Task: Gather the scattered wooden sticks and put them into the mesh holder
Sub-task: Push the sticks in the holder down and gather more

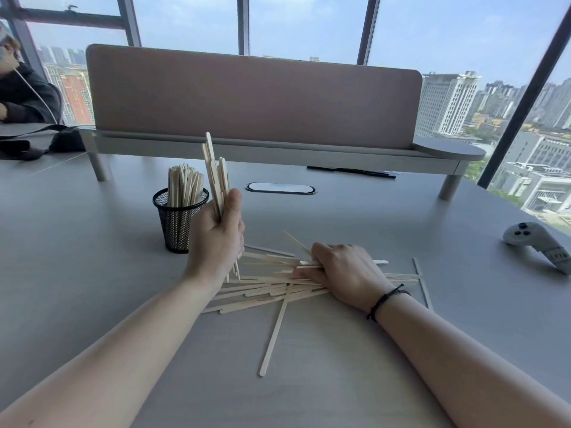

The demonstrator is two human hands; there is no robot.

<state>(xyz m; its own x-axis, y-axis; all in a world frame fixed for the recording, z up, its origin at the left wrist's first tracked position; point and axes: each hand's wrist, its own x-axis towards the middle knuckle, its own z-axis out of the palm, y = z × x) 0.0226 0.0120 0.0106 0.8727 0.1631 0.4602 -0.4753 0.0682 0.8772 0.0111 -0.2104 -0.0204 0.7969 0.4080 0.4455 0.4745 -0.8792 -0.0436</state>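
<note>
Black mesh holder (178, 222) far left on counter (92, 273), already stocked with upright sticks | left hand (216, 239) just right of it, fist wrapped round vertical bundle (217, 177), likely staged for dropping in | loose sticks (268, 288) fanned near centre | right hand (343, 273) curled over pile, raking more together.

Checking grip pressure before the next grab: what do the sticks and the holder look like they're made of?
Sticks: pale, flat, unfinished-looking wood, matte, likely light and slightly bendy. Mesh holder: black wire mesh with a solid rim, probably painted metal; you can see through its wall to the sticks already inside.
</note>
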